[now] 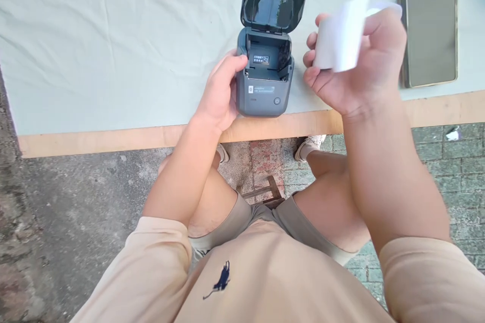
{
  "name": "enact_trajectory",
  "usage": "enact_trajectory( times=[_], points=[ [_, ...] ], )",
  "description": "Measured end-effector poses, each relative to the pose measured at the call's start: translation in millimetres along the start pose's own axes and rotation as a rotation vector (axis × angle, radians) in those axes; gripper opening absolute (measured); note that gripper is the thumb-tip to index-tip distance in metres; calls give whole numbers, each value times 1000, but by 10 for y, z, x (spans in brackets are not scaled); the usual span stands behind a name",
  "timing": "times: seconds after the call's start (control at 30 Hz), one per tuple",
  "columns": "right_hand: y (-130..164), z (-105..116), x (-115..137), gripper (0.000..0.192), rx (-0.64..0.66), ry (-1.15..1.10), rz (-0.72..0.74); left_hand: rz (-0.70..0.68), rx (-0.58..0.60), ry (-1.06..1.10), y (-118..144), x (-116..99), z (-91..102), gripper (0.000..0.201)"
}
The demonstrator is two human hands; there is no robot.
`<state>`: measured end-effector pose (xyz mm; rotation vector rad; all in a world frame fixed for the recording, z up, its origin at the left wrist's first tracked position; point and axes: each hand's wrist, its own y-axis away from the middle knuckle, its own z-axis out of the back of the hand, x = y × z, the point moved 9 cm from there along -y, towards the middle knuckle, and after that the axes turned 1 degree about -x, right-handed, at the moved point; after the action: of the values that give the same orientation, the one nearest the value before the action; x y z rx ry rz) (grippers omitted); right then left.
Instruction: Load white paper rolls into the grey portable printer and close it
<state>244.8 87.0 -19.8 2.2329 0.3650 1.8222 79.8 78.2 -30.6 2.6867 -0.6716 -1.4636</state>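
Head view looks down past my knees to the surface [113,50], draped in a pale cloth, with its bare wooden edge running across the middle of the frame. My left hand [220,93] wraps the left side of the small grey printer [265,96], thumb up on its rim; the printer sits just inside that wooden edge at frame centre. Its lid [275,0] stands tipped back toward the top of the frame, leaving the paper bay open. My right hand [364,65], raised just right of the printer and not touching it, is closed around a white paper roll [339,35]. A phone [432,33] lies flat at upper right, near the edge and close beside that hand. Left of the printer the cloth runs bare to the frame's edge.
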Motion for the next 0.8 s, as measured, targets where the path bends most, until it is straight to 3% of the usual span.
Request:
enact_trajectory(
  times=[0.13, 0.37, 0.5, 0.63, 0.7, 0.8],
  points=[
    [22, 15, 50, 31, -119, 55, 146, 11, 10, 15, -9, 12, -7, 10],
    [182, 6, 116, 35, -75, 132, 327, 7, -7, 12, -28, 29, 22, 9],
    [346, 118, 194, 34, -199, 401, 512, 8, -41, -33, -15, 23, 35, 10],
    [411, 79, 160, 41, -241, 862, 553, 20, -71, -60, -11, 30, 48, 11],
    [413, 34, 153, 35, -221, 989, 576, 25, -99, -60, -11, 34, 66, 11],
    [426, 46, 206, 22, -295, 1064, 623, 28, -116, -53, -10, 39, 72, 9]
  ],
)
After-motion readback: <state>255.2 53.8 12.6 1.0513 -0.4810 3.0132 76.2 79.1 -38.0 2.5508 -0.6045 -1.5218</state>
